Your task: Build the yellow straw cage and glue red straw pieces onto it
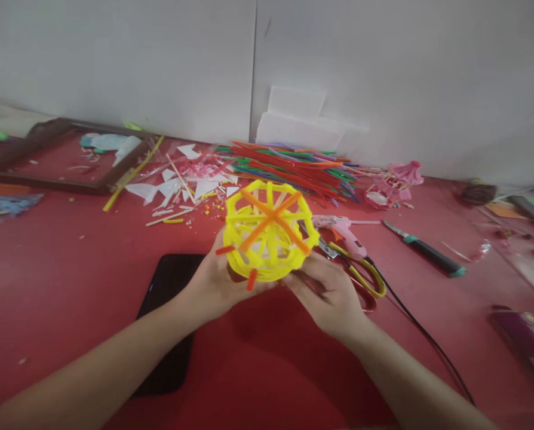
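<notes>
Between my hands, raised above the red table, is a yellow pipe-cleaner wheel-shaped craft piece [270,263] with spokes and a wound rim. Orange strips cross over its top, and two short orange-red ends stick out at its lower left. My left hand [217,280] grips it from the left and below, the fingertips hidden behind it. On the right, my right hand [332,292] holds the lower right edge with bent fingers. A black phone [171,280] lies partly under my left forearm. Scissors with yellow handles [368,278] lie just beyond my right hand.
A pink glue gun [345,233] with a black cord and a utility knife [432,254] lie to the right. Coloured pipe cleaners [294,170] are piled at the back, near white scraps [172,185]. A brown frame [61,182] stands left, a pink craft piece [396,185] back right.
</notes>
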